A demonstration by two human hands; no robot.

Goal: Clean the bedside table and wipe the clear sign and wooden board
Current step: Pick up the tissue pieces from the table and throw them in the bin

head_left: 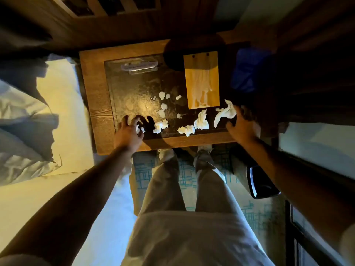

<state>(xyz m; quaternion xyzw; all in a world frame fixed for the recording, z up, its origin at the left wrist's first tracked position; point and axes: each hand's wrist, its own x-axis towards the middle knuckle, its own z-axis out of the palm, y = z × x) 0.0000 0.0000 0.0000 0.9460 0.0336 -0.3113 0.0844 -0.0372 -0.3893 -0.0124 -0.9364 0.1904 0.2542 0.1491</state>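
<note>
1. The left hand (128, 131) hovers over the near left part of the bedside table (92, 89) with its fingers spread and curled like a claw; a small crumpled tissue scrap (140, 129) lies right at the fingertips, and I cannot tell whether they pinch it.
2. The right hand (241, 127) rests at the near right corner, fingers spread, its tips touching a long twisted tissue (225, 113); no closed grasp shows.
3. Between the hands, along the near edge of the dark inset top, lie three more crumpled tissues: one (160, 126) just beside the left hand, one (186, 130) in the middle, one (201, 121) taller, just beyond it.
4. Small white bits (162, 95) are scattered farther in on the dark surface.
5. The wooden board (201, 79) lies flat on the right part of the table, pale streaks across it.
6. The clear sign (139, 66) sits at the far left of the dark inset, well apart from both hands.
7. A bed with white pillows (23, 116) stands to the left.
</note>
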